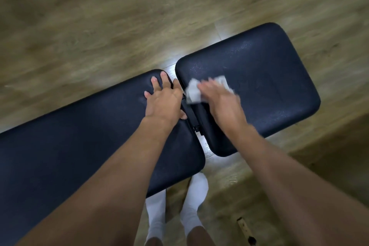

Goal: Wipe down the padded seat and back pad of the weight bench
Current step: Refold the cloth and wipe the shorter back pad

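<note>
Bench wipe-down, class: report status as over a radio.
Left hand flat on long pad, empty. Right hand presses white wipe on short pad. Nothing in the way.

The bench stands on a wood floor [99, 26]. Its back pad [69, 146] and seat [269, 78] lie end to end, a narrow gap between. A white cloth [193, 92] lies on the seat's edge by that gap.

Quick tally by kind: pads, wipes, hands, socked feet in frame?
Bench pads: 2, long back pad and shorter seat pad
White wipe: 1, under the right hand
Hands: 2, right hand and left hand
White socks: 2
Total: 7
</note>
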The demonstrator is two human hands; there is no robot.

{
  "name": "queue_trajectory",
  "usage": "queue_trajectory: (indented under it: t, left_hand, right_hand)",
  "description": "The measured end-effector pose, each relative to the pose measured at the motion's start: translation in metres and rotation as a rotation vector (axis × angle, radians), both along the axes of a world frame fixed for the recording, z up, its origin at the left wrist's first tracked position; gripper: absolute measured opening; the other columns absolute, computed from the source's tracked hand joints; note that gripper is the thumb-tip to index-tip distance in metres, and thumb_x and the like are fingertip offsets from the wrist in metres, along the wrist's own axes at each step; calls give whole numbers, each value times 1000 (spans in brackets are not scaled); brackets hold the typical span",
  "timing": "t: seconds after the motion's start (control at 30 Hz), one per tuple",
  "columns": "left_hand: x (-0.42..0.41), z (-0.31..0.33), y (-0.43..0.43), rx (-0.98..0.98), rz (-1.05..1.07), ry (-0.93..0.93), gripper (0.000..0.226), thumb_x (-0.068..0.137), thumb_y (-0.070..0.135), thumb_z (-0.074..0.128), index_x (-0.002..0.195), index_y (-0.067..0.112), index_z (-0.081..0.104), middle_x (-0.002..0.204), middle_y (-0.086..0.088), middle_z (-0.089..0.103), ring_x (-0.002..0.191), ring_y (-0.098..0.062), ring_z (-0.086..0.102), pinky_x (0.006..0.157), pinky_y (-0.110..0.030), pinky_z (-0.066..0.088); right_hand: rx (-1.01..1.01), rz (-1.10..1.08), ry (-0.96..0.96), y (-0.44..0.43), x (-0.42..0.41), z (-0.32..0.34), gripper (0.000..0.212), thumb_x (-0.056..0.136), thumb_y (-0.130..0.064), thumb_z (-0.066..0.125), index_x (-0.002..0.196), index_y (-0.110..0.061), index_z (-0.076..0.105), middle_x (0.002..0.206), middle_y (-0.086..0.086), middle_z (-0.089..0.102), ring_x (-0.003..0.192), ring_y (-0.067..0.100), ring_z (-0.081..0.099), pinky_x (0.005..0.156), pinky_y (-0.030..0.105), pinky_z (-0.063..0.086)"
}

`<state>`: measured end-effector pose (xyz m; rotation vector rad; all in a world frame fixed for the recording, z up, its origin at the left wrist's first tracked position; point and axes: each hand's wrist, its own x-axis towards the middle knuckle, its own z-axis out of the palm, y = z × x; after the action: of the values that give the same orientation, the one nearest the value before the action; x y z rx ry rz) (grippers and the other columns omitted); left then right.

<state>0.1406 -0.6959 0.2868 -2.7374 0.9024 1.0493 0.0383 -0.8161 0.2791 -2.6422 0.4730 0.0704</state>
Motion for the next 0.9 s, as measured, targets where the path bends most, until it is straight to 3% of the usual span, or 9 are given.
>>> queue_trajectory:
  t: [0.1, 0.17, 0.27, 0.4, 0.5, 0.7, 0.83, 0.87, 0.9]
  left_hand:
    - [-1, 0, 1, -26, 36, 4, 106, 71, 34, 82, 149, 6, 16, 159, -18, -7, 144, -44, -3, 108, -62, 22]
    - [0, 2, 0, -22, 54, 14, 106, 72, 32, 82, 149, 5, 14, 159, -17, -9, 145, -43, -5, 110, -62, 19]
    - [-2, 5, -1, -24, 59, 60, 118, 67, 38, 84, 151, 8, 7, 158, -19, -12, 144, -43, -8, 111, -62, 16]
    - [-5, 10, 2, 5, -16, 72, 135, 61, 49, 83, 150, 26, -15, 156, -24, -16, 141, -48, -14, 111, -65, 13]
    - [-9, 10, -2, 24, -56, 59, 132, 63, 49, 82, 149, 32, -16, 154, -28, -17, 139, -53, -14, 109, -68, 14]
    - [-7, 1, -8, 56, -64, 37, 131, 62, 48, 84, 150, 32, -13, 153, -32, -14, 137, -59, -9, 105, -72, 16]
    - [-2, 12, -15, 127, -72, 95, 130, 64, 43, 85, 150, 31, -12, 152, -32, -15, 137, -59, -9, 105, -72, 17]
    - [2, 16, -19, 153, -74, 108, 127, 66, 40, 85, 150, 30, -10, 153, -32, -14, 137, -59, -7, 105, -71, 19]
    - [6, 19, -23, 168, -78, 121, 121, 68, 37, 84, 152, 28, -4, 154, -30, -10, 137, -59, -4, 105, -70, 22]
  right_hand:
    - [-6, -19, -16, -11, 69, -10, 20, 95, -2, 43, 104, -14, 56, 106, 3, 63, 123, 26, 52, 84, 44, 53]
    - [-19, -44, -31, -12, 75, -19, 20, 96, -5, 42, 105, -17, 55, 112, 1, 62, 126, 24, 50, 85, 42, 52]
    - [-7, 1, -45, 4, 11, -17, 40, 90, 7, 46, 121, -16, 58, 132, 1, 59, 133, 22, 45, 94, 40, 47]
    - [-18, 36, -50, 25, -116, -8, 52, 77, 23, 58, 121, -6, 63, 126, 7, 64, 125, 30, 52, 100, 53, 46]
    - [-3, 73, -33, 26, -152, -10, 62, 71, 28, 61, 122, -7, 63, 128, 7, 62, 127, 28, 50, 109, 47, 36]
    - [12, -37, -90, -13, -3, -24, 49, 83, 19, 50, 126, -4, 59, 134, 13, 57, 132, 30, 45, 111, 41, 34]
    - [-114, -78, -52, -40, 85, -23, 34, 87, 7, 42, 109, -15, 57, 113, 5, 58, 117, 23, 51, 75, 37, 52]
    - [-132, -62, -40, -41, 82, -23, 36, 89, 6, 42, 112, -17, 56, 117, 4, 57, 119, 21, 50, 72, 34, 51]
    - [-133, -47, -37, -39, 67, -26, 40, 90, 7, 42, 119, -17, 55, 126, 3, 56, 126, 19, 47, 81, 31, 51]
